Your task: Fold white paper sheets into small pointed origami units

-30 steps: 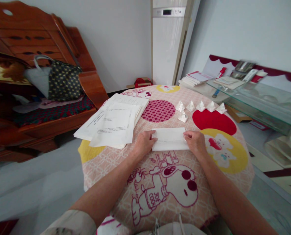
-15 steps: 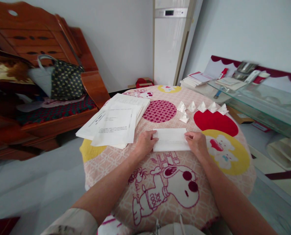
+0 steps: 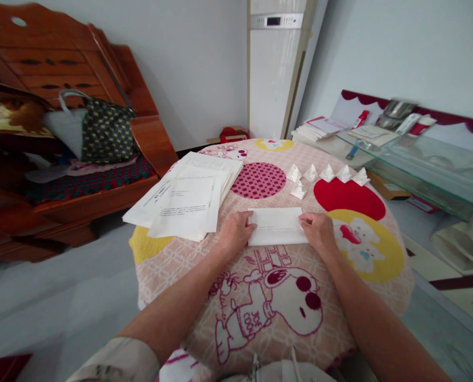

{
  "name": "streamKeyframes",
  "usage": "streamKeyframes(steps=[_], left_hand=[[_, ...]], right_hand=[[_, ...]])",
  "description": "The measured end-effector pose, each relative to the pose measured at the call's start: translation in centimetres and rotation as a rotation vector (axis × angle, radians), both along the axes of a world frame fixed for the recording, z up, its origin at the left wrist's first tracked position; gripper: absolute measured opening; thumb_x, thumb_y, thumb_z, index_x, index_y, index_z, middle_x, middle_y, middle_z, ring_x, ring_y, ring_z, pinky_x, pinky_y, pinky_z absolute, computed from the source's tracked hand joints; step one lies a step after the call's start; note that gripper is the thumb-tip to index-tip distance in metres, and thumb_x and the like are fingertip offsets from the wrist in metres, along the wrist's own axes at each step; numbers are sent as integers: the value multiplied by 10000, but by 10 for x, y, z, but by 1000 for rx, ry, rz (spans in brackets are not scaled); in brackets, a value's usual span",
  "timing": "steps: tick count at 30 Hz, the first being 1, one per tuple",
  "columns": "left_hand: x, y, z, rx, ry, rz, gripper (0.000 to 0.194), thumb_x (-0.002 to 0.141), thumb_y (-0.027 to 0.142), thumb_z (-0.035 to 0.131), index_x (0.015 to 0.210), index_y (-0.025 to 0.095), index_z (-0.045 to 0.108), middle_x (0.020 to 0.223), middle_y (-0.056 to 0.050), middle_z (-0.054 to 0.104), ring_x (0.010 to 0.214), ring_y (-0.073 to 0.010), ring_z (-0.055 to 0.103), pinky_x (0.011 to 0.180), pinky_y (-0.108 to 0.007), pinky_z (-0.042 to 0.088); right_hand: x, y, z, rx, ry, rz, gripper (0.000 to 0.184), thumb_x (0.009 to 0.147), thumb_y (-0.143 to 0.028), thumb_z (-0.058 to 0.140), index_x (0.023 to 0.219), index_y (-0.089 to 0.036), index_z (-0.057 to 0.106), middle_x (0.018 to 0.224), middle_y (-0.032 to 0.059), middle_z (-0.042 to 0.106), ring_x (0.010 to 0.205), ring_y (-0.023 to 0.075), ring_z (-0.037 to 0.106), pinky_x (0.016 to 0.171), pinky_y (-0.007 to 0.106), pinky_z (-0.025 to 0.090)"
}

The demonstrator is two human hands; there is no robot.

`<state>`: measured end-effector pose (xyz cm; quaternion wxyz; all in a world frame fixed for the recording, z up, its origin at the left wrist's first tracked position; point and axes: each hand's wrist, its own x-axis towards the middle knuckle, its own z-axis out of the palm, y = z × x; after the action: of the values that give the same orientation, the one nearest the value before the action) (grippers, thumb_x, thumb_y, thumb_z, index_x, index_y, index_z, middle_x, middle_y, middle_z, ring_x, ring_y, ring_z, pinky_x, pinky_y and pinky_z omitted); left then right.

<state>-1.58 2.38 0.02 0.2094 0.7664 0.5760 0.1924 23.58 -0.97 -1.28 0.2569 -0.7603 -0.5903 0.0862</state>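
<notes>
A folded sheet of white paper lies flat on the patterned tablecloth in front of me, its long side running left to right. My left hand pinches its left end between thumb and fingers. At the opposite end, my right hand grips the upper right corner the same way. Faint print shows along the paper's middle. Beyond it stand several small folded paper pieces, pointed at the top, most of them in a row. To the left of my left hand rests a loose stack of printed sheets.
A wooden bench with a dark patterned bag is at the left. On the right, a glass shelf stands close to the table, with papers and small items on it. A tall white air conditioner stands behind.
Both hands keep their hold on the folded paper, which has not visibly moved on the table. The whole view has shifted very slightly.
</notes>
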Motion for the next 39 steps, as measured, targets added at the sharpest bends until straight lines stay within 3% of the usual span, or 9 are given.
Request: streamKeyframes(steps=[3, 5, 9, 12, 17, 21, 29, 39], left_hand=[[-2, 2, -5, 162, -12, -84, 504, 807, 124, 670, 1311, 130, 652, 1161, -126, 696, 1122, -250, 634, 1014, -376, 499], [-2, 6, -9, 223, -58, -208, 558, 769, 22, 613, 1307, 168, 651, 1359, -117, 621, 1275, -251, 565, 1104, -413, 456], [-2, 20, -13, 136, -102, -519, 638, 755, -84, 434, 1274, 199, 673, 1421, -87, 604, 1291, -192, 581, 1130, -392, 444], [-2, 29, -10, 90, -49, -608, 654, 744, -95, 441, 1299, 175, 658, 1446, -104, 580, 1321, -187, 565, 1141, -366, 424], [6, 24, 3, 76, 25, -633, 497, 874, 35, 525, 1286, 274, 669, 1413, -44, 617, 1291, -173, 586, 1131, -346, 420], [18, 12, 11, 106, 146, -586, 397, 948, 196, 554, 1331, 266, 637, 1442, -76, 588, 1306, -221, 559, 1104, -362, 424], [34, 2, 2, 266, 339, -619, 481, 1010, 422, 436, 1437, 222, 530, 1516, -141, 485, 1236, -296, 520, 1054, -414, 370], [36, -5, 5, 295, 465, -559, 601, 988, 588, 394, 1513, 297, 426, 1570, -85, 421, 1224, -319, 487, 991, -441, 428]], right_hand=[[-1, 0, 1, -7, 0, 9, 299, 786, -223, 579, 943, -154, 824, 857, 95, 789, 797, 231, 709, 764, 300, 512], [0, 1, 1, -7, 3, 19, 295, 781, -214, 581, 939, -153, 823, 876, 99, 792, 821, 236, 714, 777, 303, 513], [0, 2, 0, 10, -1, 18, 286, 780, -210, 580, 925, -159, 821, 877, 96, 793, 827, 230, 714, 784, 300, 514], [-1, 1, 0, 12, -6, 23, 283, 780, -203, 581, 926, -159, 819, 893, 99, 794, 839, 221, 714, 802, 294, 512], [-4, 1, 4, 8, -11, 1, 274, 793, -204, 591, 938, -170, 821, 887, 99, 795, 830, 216, 715, 801, 290, 507], [-5, 1, 5, -12, -12, -3, 272, 801, -197, 602, 961, -166, 820, 922, 103, 798, 833, 211, 720, 788, 278, 504], [-6, -1, 8, -45, -82, 1, 271, 853, -220, 607, 1026, -162, 809, 988, 109, 796, 897, 214, 722, 806, 270, 489], [-5, -9, 11, -42, -237, -37, 250, 883, -288, 600, 988, -187, 803, 965, 123, 782, 894, 239, 690, 758, 291, 461]])
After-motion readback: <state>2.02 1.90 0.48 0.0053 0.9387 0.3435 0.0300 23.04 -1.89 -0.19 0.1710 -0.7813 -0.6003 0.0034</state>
